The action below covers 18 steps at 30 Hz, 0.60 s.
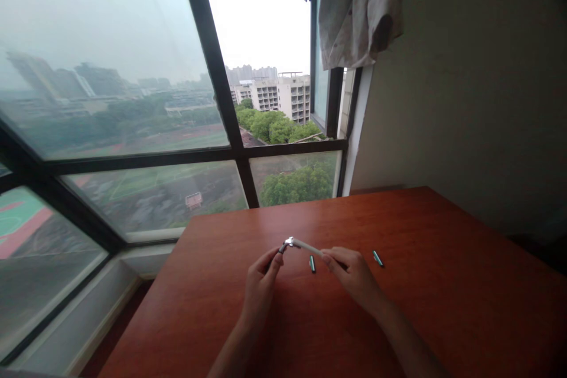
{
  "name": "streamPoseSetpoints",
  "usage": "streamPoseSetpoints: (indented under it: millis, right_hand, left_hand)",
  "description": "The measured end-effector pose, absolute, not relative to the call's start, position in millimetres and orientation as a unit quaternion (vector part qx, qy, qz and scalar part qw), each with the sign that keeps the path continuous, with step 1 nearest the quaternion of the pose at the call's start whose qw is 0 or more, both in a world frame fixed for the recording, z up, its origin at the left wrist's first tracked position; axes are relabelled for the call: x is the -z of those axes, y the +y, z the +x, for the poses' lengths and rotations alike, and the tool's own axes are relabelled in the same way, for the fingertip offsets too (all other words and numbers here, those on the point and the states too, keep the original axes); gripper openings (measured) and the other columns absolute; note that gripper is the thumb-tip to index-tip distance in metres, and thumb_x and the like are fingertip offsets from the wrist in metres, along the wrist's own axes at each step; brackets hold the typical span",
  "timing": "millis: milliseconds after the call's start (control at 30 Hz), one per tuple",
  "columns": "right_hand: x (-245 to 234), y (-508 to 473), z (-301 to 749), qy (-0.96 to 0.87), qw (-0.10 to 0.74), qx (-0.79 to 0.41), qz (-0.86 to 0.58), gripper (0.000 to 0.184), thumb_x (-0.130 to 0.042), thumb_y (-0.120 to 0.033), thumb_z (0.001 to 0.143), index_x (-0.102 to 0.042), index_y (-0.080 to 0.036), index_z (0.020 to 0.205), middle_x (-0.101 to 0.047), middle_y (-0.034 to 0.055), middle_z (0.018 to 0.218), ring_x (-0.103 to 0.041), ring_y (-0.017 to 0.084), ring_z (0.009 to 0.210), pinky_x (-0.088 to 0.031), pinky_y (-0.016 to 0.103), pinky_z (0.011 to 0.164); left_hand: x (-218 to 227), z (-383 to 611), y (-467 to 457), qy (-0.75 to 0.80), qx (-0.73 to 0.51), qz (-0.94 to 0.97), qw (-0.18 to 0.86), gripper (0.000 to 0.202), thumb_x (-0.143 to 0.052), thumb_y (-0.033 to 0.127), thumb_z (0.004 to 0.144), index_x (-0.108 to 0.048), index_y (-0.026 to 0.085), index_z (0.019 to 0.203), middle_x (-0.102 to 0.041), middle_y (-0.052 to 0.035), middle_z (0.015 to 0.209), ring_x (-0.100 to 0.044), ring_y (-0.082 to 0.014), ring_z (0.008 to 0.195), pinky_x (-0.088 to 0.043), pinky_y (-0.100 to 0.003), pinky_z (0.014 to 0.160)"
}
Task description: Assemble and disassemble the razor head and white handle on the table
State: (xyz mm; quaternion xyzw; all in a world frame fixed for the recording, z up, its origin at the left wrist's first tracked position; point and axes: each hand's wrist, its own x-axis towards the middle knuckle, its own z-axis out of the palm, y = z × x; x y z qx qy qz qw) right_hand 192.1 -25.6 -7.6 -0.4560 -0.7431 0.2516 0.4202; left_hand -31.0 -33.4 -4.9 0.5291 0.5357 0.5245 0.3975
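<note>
My right hand grips the rear of a slim white pen held just above a red-brown wooden table. My left hand pinches the pen's dark tip end beside its metal clip. Two small teal pen parts lie on the table: one between my hands, the other to the right of my right hand.
A large window with dark frames stands behind the table, looking onto buildings and trees. A stained cloth hangs at the top right. A plain wall borders the table's right side.
</note>
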Motion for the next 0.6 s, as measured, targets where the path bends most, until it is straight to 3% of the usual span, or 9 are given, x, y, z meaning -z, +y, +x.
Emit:
streamPoseSetpoints:
  millis: [600]
  right_hand:
    - [7.9, -25.3, 193.1, -0.752, 0.419, -0.249, -0.443, 0.036, -0.045, -0.041, 0.094, -0.073, -0.018, 0.092, -0.068, 0.0047, 0.075, -0.06, 0.017, 0.068, -0.042, 0.025, 0.061]
  left_hand:
    - [7.4, -31.2, -31.8, 0.54, -0.529, 0.536, 0.377, 0.04, -0.065, 0.046, 0.076, -0.075, 0.015, 0.098, -0.067, -0.0043, 0.075, -0.058, -0.0202, 0.072, -0.045, -0.026, 0.066]
